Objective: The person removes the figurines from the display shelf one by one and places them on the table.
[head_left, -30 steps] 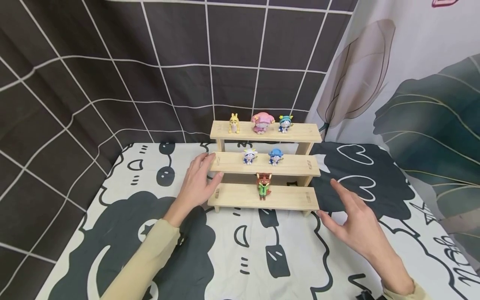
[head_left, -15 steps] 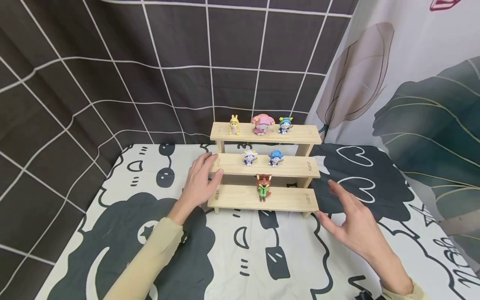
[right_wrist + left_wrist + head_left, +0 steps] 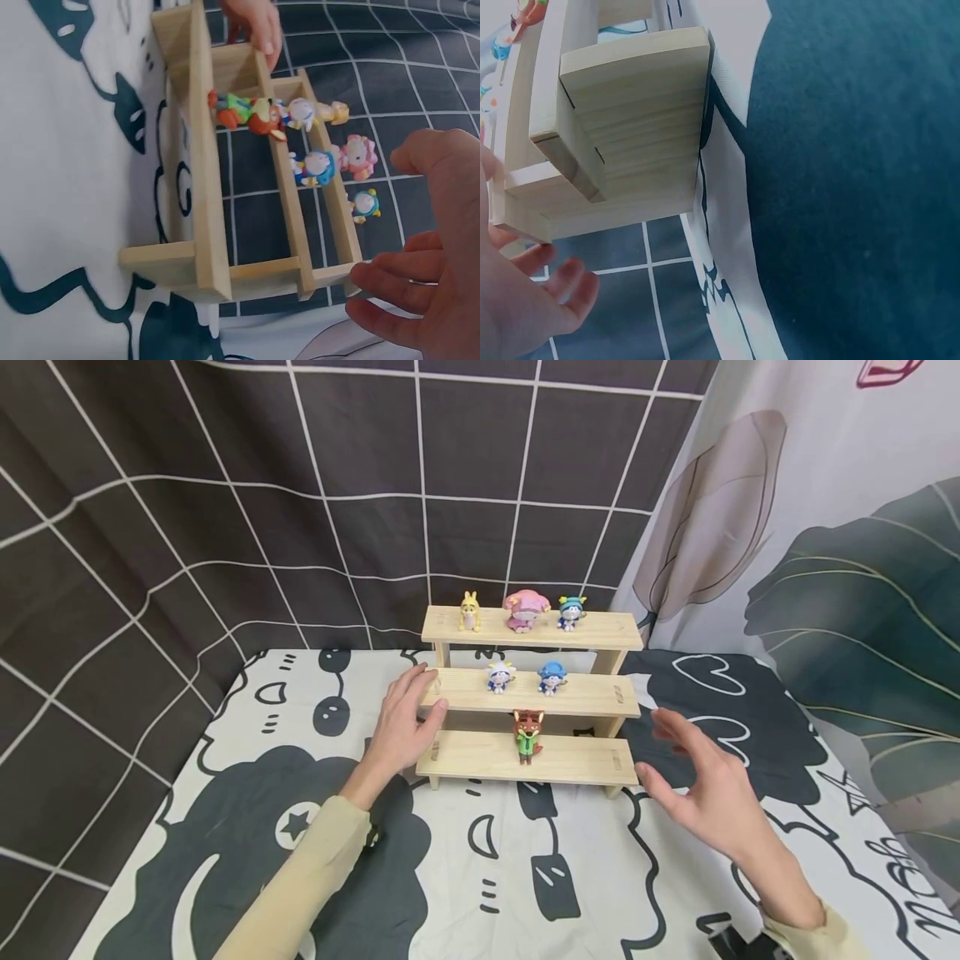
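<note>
A three-tier wooden display shelf (image 3: 525,756) stands on a patterned cloth in the head view. My left hand (image 3: 401,727) holds the left end of its middle tier, thumb at the front edge and fingers at the rear; some fingertips are hidden there but show in the left wrist view. My right hand (image 3: 708,789) hovers apart from the shelf's right side, fingers spread and holding nothing. On the top tier sit yellow (image 3: 469,612), pink (image 3: 525,612) and teal-capped (image 3: 570,613) figurines. White-capped (image 3: 499,677) and blue-capped (image 3: 552,678) ones share the middle. A fox figurine (image 3: 528,737) stands on the bottom tier.
Behind the shelf hangs a dark grid-patterned curtain (image 3: 367,527). A pale leaf-print curtain (image 3: 727,510) closes off the right side. The black-and-white cloth (image 3: 517,877) spreads under and around the shelf. Its edge drops away in the left wrist view.
My right hand has shifted slightly, its fingers bending a little more and its thumb lifting. The left hand stays at the shelf end. Shelf and figurines look unmoved.
</note>
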Available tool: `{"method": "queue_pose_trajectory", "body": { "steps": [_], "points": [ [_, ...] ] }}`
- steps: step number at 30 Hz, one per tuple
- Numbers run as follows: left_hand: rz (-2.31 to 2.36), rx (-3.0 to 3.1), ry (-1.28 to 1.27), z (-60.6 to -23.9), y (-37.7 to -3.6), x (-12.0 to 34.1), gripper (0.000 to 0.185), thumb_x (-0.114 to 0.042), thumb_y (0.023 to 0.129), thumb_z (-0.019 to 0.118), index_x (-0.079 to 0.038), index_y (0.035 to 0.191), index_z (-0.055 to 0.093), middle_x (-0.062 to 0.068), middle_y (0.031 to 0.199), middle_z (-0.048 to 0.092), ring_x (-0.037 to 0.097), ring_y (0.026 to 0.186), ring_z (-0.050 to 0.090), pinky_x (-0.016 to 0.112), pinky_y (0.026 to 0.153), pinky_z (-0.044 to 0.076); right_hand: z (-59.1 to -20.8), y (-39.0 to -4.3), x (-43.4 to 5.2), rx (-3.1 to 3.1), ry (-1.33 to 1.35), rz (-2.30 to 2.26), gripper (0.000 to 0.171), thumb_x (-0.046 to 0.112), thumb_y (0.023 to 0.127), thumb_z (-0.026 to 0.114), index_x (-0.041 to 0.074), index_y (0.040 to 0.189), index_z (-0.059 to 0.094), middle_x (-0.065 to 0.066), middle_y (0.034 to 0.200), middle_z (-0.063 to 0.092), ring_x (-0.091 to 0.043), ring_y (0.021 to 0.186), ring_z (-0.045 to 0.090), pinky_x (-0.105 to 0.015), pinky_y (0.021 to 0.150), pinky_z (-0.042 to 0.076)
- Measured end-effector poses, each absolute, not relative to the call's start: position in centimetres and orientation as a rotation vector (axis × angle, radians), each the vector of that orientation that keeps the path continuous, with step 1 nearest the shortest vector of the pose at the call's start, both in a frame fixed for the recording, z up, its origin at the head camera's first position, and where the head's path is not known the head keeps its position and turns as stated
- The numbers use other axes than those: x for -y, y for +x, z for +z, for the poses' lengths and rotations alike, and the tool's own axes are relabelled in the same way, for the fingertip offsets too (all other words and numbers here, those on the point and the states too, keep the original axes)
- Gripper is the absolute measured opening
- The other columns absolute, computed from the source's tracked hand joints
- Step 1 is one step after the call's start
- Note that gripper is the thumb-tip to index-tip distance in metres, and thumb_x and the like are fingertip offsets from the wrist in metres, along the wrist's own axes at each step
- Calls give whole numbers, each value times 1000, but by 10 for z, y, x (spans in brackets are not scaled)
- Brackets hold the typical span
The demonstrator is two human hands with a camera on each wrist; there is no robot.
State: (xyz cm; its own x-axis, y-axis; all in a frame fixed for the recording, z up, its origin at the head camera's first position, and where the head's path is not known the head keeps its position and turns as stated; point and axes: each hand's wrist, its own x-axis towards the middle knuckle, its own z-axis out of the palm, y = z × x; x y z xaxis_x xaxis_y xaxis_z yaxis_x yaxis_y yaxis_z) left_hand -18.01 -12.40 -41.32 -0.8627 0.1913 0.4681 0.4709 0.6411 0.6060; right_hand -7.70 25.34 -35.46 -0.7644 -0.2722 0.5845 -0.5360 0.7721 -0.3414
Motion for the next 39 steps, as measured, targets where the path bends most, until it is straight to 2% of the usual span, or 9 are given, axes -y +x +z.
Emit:
{"method": "queue_pose_trajectory", "body": {
  "steps": [2,5,8,10,17,23,35,39],
  "points": [
    [-1079,2498,-523,-414,-180,124,49,-24,97,55,-2,141,53,22,151,41,40,136,38,57,110,29,-352,-80,-254,2439,597,735,68,3,75,79,-4,137,53,-19,126,65,-32,100,67,-25,83,51],
    [-1093,2491,-520,-414,-181,124,48,-24,97,56,-2,140,53,22,150,41,40,134,39,57,109,31,-347,-86,-255,2415,583,843,64,-4,77,77,-3,137,53,-17,126,66,-17,102,68,-11,85,44],
    [-1109,2481,-517,-414,-181,123,48,-23,97,56,-2,140,54,22,149,42,40,134,40,57,108,31,-344,-92,-255,2388,579,995,60,-10,82,73,-3,137,53,-18,127,65,-3,105,64,-11,87,44],
    [-1121,2474,-515,-415,-181,123,48,-23,96,56,-2,139,54,23,149,42,40,133,40,57,108,32,-342,-95,-255,2375,565,1095,56,-12,84,70,-4,137,52,-19,126,65,2,106,62,-11,88,45],
    [-1157,2452,-512,-414,-179,123,48,-21,95,58,-1,138,55,22,149,43,40,131,42,56,106,33,-337,-110,-254,2335,508,1325,49,-15,88,66,-8,134,52,-21,119,65,-3,102,65,-15,87,49],
    [-1176,2448,-499,-414,-180,122,48,-20,94,59,0,137,55,22,149,43,39,132,41,55,107,33,-336,-124,-254,2312,508,1408,44,-13,91,63,-9,133,52,-17,118,66,-6,104,64,-17,85,51],
    [-1212,2432,-490,-417,-180,122,47,-18,93,61,0,136,56,20,148,44,37,132,41,53,109,32,-336,-143,-253,2279,530,1475,43,-14,89,65,-10,131,54,-3,112,69,-6,100,65,-15,84,50],
    [-1213,2418,-491,-417,-181,122,47,-19,93,61,0,136,56,21,147,44,37,131,42,53,108,33,-333,-150,-250,2291,526,1446,43,-12,89,65,-11,131,54,-5,111,68,-4,100,63,-14,85,48]
  ]
}}
